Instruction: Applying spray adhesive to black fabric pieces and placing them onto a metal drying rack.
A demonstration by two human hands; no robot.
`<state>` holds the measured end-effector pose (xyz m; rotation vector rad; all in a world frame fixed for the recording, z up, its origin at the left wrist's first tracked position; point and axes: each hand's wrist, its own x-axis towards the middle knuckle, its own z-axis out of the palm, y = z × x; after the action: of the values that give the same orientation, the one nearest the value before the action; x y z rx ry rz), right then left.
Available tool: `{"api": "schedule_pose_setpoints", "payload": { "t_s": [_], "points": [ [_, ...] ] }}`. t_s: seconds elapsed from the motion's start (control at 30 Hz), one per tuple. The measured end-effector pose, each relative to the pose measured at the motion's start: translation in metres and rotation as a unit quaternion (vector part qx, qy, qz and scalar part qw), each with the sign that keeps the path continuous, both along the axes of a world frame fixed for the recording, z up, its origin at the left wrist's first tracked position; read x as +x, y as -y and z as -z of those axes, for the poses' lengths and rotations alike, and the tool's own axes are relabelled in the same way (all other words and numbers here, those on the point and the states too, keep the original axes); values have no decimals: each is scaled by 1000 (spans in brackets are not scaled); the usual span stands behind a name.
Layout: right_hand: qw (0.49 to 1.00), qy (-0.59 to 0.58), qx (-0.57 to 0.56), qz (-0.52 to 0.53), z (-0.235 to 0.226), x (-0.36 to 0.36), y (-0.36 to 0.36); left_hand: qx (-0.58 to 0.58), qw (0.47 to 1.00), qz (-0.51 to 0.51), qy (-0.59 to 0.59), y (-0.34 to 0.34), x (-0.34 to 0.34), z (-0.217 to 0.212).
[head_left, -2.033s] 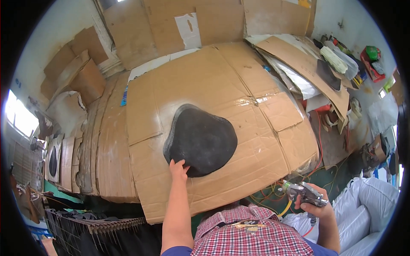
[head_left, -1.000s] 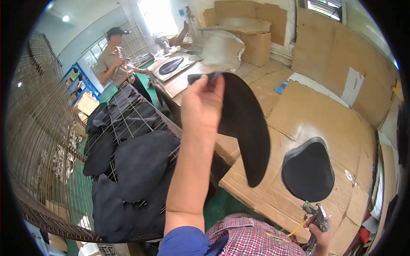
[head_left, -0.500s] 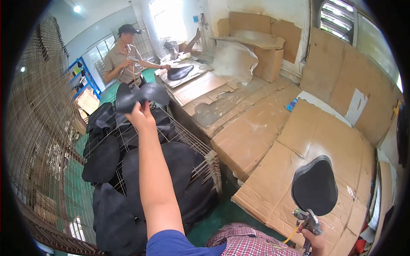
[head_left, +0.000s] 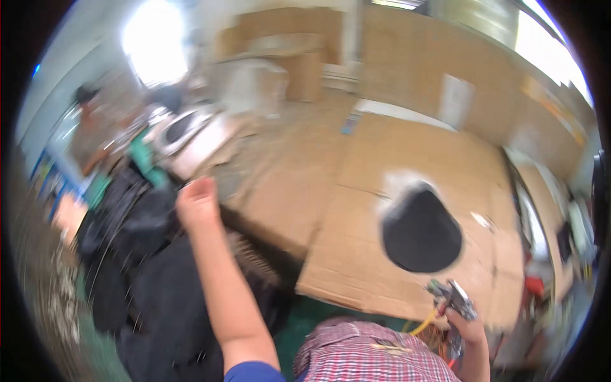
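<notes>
The picture is smeared by motion. My left hand (head_left: 198,204) hovers over a pile of black pieces (head_left: 137,267) in a wire rack at the left, and I see nothing in it. My right hand (head_left: 470,326) grips a small metal spray gun (head_left: 453,298) with a yellow hose, low at the right. Just beyond the gun, a black rounded piece (head_left: 421,233) lies flat on the cardboard-covered table (head_left: 356,267), ringed by pale overspray.
Another person (head_left: 86,137) stands at a bench at the far left with a dark piece on a white sheet (head_left: 181,127). Cardboard boxes (head_left: 299,54) and sheets line the back wall. Cluttered items (head_left: 566,235) sit along the right edge.
My left hand lifted a black piece off the table, swung it left and let it go on the pile in the rack. It now draws back empty. The view swings right.
</notes>
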<state>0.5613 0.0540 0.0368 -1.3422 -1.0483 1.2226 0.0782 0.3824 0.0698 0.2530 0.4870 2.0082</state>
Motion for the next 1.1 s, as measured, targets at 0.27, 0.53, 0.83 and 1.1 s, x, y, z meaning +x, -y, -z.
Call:
{"api": "schedule_pose_setpoints", "payload": {
  "t_s": [0.27,0.53,0.83,1.1],
  "points": [
    [967,69,-2,246,-12,110,54,-58,984,149,-81,-28,151,88],
    [966,59,17,250,-18,129,77,-208,936,254,-130,7,304,167],
    [980,54,-10,193,-19,140,111,-273,911,263,-164,26,322,209],
    [973,31,41,227,-15,139,53,-337,873,287,-205,42,338,246]
  ]
}}
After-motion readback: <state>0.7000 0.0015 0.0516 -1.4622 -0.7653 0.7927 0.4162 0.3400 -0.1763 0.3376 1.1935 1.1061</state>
